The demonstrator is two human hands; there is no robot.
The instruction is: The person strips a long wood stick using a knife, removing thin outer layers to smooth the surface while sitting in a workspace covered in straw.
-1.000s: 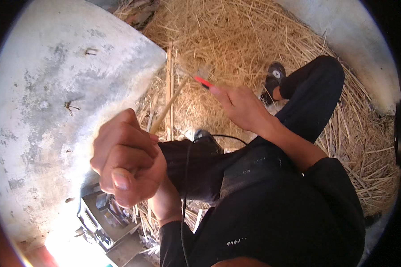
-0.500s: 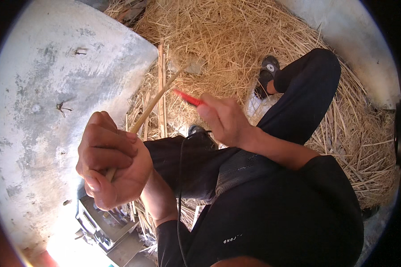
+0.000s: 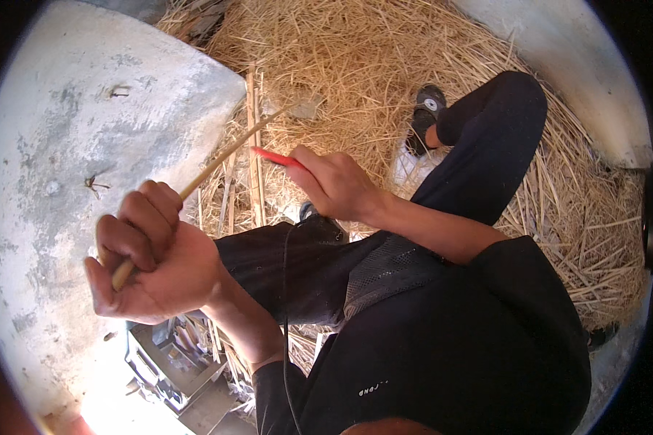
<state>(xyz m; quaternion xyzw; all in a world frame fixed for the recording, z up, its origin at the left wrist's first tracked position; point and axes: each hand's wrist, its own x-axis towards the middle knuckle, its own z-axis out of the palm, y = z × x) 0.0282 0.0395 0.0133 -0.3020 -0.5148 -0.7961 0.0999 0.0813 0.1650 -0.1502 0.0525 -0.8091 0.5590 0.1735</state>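
My left hand (image 3: 159,268) is closed around a thin tan stick (image 3: 221,160), which looks like wood or bamboo. The stick slants up and away to the right, narrowing to a tip, and its blunt near end shows at the palm. In my right hand (image 3: 337,185) is a slim red tool (image 3: 276,156), gripped between thumb and fingers; its kind does not show clearly. The tool's red end points at the stick's middle, with a small gap between them in this view.
Straw (image 3: 348,65) covers the floor, with long wooden strips (image 3: 254,167) lying on it. A whitewashed wall (image 3: 123,130) rises on the left. Beside it, lower left, sits a grey box (image 3: 174,362) with scraps inside. A black cable (image 3: 285,290) hangs before my crossed legs.
Both hands have shifted left, the stick and red tool moving with them. My left wrist has turned, so the stick's near end shows more. The view has shifted slightly.
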